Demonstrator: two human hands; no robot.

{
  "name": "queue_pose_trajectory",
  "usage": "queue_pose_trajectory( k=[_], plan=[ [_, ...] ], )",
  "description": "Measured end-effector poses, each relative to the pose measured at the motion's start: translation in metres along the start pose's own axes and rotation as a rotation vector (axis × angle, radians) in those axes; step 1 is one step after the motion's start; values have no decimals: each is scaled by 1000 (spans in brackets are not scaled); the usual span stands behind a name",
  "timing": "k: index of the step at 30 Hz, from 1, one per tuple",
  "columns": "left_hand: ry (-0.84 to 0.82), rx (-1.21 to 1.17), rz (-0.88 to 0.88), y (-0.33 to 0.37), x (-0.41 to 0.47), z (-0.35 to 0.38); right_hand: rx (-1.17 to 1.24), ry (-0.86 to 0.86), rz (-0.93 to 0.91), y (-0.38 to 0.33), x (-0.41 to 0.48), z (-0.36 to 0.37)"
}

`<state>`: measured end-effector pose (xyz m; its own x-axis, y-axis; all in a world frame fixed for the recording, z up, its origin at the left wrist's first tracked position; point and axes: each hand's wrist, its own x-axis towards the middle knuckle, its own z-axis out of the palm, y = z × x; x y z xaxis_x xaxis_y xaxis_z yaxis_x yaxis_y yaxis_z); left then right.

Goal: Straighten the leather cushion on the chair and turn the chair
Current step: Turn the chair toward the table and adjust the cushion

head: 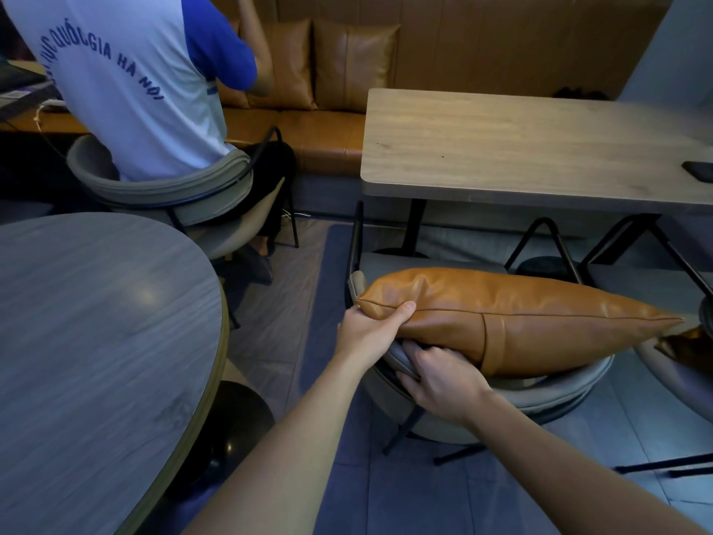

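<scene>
A tan leather cushion point(513, 314) lies across the top of a grey chair point(540, 391) with a curved backrest, low in the middle of the head view. My left hand point(370, 328) pinches the cushion's left corner along the seam. My right hand point(440, 384) grips the chair's backrest rim just under the cushion, its fingertips tucked beneath the leather. The cushion's right tip points toward the right edge of the view. The chair seat is mostly hidden by the cushion.
A rectangular wooden table point(540, 148) stands right behind the chair, with a dark phone point(700, 169) on it. A round table point(88, 341) fills the left. A person point(127, 83) sits in another chair point(166, 195) at upper left. A brown sofa point(347, 59) lines the wall. A second chair point(690, 380) stands at right.
</scene>
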<state>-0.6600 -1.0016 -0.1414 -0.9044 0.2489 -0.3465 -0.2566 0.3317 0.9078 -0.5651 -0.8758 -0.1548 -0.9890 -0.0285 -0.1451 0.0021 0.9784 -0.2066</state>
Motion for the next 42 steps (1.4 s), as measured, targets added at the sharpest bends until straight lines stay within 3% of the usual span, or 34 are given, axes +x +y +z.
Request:
queue_pose_trajectory(
  k=[20,42],
  plan=[
    [12,0,-15,2,-1,3,41,25,-81,7,-1,-4],
    [64,-1,19,-5,-4,16,-39,0,-53,16,-4,-6]
  ],
)
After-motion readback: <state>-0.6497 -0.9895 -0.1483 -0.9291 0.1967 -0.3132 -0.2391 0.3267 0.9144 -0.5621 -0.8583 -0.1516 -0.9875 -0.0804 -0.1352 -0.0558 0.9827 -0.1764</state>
